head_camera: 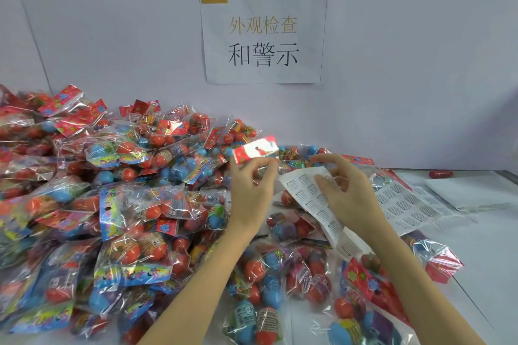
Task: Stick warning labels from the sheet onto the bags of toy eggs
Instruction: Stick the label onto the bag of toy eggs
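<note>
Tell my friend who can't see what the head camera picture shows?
A left hand pinches a bag's red header card while the right hand holds a label sheet, beside a heap of toy egg bags.

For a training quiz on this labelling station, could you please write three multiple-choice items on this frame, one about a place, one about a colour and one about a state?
1. Where is the paper sign with printed characters?
A. On the wall above the pile of bags
B. Flat on the table
C. Inside a bag

2. What colour is the header of the bag that the left hand holds up?
A. Green
B. Red
C. Black

3. What is the right hand doing?
A. Resting flat on the table
B. Gripping a loose egg
C. Working at the curled label sheet with bent fingers

Answers:
1. A, since the paper sign hangs on the wall above the pile of bags.
2. B, since the left hand pinches a bag by its red header.
3. C, since the right hand has its fingers bent at the top edge of the label sheet.
</note>
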The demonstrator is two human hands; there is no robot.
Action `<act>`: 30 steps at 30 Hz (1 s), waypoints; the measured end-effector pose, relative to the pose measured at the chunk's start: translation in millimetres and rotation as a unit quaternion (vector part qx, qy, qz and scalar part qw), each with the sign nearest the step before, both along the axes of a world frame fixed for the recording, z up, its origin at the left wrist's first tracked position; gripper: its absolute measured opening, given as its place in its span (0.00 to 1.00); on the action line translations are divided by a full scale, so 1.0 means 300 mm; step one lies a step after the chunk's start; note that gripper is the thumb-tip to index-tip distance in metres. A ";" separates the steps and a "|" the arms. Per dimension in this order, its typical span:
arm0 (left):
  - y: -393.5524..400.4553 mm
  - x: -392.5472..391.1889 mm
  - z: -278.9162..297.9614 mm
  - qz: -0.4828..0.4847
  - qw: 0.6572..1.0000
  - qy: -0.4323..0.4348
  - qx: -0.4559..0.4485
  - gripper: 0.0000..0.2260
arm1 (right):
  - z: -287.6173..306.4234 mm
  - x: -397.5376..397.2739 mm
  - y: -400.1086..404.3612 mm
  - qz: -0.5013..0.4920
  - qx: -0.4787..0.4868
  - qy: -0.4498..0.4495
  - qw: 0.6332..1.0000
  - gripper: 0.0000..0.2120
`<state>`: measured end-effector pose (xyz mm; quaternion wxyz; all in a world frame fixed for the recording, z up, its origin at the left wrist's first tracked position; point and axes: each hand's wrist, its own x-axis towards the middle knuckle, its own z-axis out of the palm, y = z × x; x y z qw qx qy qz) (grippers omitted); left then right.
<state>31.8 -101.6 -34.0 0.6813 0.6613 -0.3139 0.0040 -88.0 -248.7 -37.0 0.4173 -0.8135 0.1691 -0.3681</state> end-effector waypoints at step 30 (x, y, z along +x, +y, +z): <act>-0.028 0.018 -0.034 -0.038 0.994 -0.086 0.056 0.25 | 0.024 -0.014 0.005 0.011 0.042 -0.019 0.999 0.03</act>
